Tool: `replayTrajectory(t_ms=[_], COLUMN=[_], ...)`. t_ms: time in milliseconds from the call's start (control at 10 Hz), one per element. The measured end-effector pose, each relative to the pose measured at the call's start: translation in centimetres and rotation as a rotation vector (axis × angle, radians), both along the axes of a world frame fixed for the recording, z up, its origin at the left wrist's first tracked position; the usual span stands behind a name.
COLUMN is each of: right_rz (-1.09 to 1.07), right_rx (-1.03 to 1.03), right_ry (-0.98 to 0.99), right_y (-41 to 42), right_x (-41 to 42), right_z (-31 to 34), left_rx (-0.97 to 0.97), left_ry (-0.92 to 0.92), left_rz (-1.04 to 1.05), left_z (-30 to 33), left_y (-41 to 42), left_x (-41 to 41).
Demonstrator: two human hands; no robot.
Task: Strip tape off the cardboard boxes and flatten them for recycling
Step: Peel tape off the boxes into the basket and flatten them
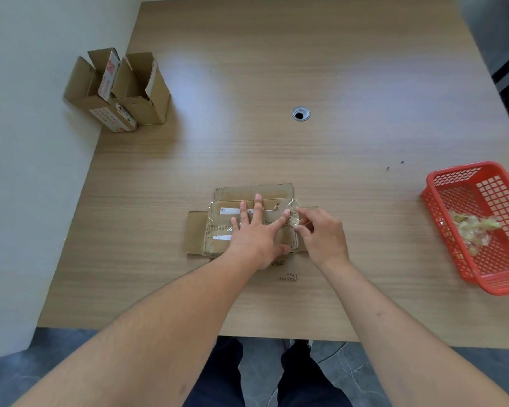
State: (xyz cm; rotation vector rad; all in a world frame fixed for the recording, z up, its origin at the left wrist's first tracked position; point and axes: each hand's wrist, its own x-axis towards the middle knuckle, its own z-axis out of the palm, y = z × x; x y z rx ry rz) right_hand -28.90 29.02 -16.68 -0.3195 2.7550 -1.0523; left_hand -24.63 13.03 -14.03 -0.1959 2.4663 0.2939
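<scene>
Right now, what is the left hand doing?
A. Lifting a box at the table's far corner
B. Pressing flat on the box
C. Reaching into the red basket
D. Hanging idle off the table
B: the left hand lies spread, fingers straight, on the flattened box while the right hand pinches the tape.

We see a wood-grain surface [276,142] with a round cable hole [301,113] near its middle. A flattened cardboard box [218,227] lies on it near the front edge, flaps spread flat and clear tape across its top. At the far left corner stand two open cardboard boxes [121,92], side by side and touching, flaps up. Near the right edge sits a red plastic basket [459,174], and two small dark specks [394,165] lie just beyond it.
</scene>
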Motion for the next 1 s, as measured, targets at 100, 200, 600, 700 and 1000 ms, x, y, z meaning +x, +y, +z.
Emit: replayTrajectory(t_ms=[100,200,600,700,1000], right_rz=[-0.02,-0.003,-0.54,-0.678,-0.835], right_rx=[0.032,0.092,-0.457,-0.609,-0.584], right_ry=[-0.047,-0.045,-0.374,-0.427,-0.311], right_y=[0.0,-0.7,-1.2,-1.6,-3.3], right_x=[-0.6,-0.9,-0.4,0.5,1.5], right_z=[0.0,0.2,0.5,0.1,-0.7], left_rx=[0.005,0.011,-0.011,-0.01,-0.033], left_ry=[0.002,0.007,0.023,0.021,0.044], left_rz=[0.0,-0.003,-0.025,-0.026,-0.05], left_z=[0.0,-0.1,-0.3,-0.3,-0.6], left_y=[0.0,0.0,-0.1,-0.1,-0.1], left_x=[0.0,0.0,0.3,0.3,0.6])
